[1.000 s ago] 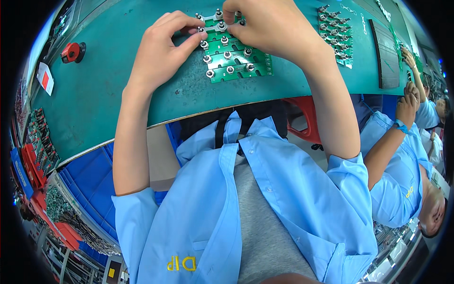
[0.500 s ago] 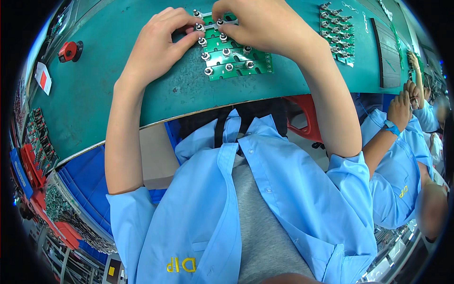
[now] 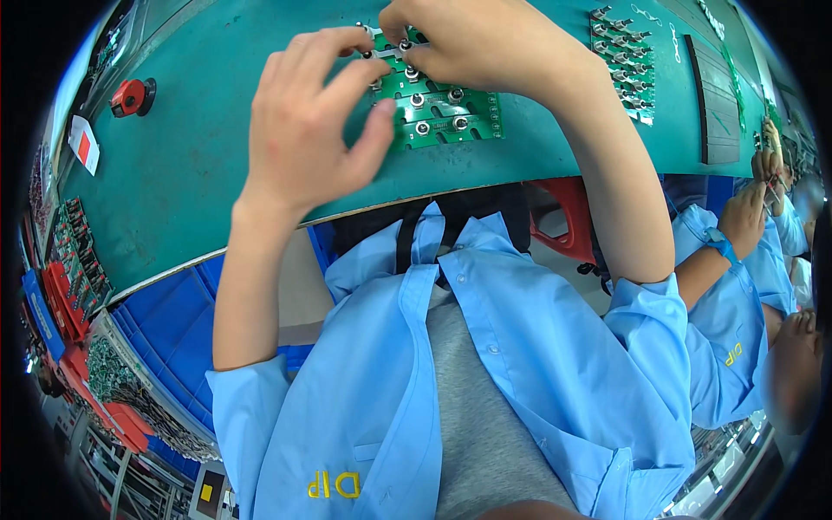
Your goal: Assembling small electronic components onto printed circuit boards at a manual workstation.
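Note:
On the green bench mat lies a panel of green circuit boards with several upright metal-shafted parts, which look like potentiometers. My right hand reaches over the panel's far part, its thumb and forefinger closed around one potentiometer. My left hand is over the panel's left edge, fingers and thumb spread apart. Its fingertips are close to the left column of potentiometers, and it covers part of that column. Nothing shows in its grasp.
A second board panel with similar parts stands to the right, beside a dark ribbed slab. A red tape roll and a white-and-red tag lie left. A co-worker's hand is at far right.
My left hand has moved nearer to me, its fingers spreading and its thumb coming away from the panel's left column. My right hand has stayed at nearly the same spot.

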`<state>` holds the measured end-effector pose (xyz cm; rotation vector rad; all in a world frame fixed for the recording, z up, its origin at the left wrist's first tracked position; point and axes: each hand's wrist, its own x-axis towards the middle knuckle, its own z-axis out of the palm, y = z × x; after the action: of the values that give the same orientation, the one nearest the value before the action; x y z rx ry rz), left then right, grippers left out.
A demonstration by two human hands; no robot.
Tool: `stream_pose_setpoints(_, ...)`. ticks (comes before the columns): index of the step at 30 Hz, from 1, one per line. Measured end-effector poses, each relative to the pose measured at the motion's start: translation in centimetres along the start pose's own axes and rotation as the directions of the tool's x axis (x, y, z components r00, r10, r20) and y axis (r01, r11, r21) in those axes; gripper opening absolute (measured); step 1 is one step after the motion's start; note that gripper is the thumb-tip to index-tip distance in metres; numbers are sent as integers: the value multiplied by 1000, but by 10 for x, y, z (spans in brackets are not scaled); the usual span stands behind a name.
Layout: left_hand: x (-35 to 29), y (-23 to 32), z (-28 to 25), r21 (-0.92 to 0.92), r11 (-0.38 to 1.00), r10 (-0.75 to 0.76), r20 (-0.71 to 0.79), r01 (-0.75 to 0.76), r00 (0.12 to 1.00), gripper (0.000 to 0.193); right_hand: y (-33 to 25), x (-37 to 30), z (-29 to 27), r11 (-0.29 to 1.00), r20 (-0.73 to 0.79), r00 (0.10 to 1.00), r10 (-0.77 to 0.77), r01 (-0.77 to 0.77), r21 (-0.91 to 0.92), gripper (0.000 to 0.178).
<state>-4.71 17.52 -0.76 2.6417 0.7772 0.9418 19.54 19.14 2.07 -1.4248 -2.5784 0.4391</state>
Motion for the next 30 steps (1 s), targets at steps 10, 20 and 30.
stream_pose_setpoints(10, 4, 40, 26, 288, 936, -228, 62, 201, 972, 33, -20, -4, -6, 989, -108, 993, -50, 34, -144, 15)
stream_pose_setpoints(20, -3, 32, 35, 53, 951, -308, 73, 305, 949, 44, 14, 11, 102, 984, -434, 900, -32, -47, -170, 16)
stream_pose_setpoints(30, -5, 23, 36, 255, 950, -187, 2, 181, 982, 37, 10, 1, 50, 963, -401, 901, -167, 62, -262, 14)
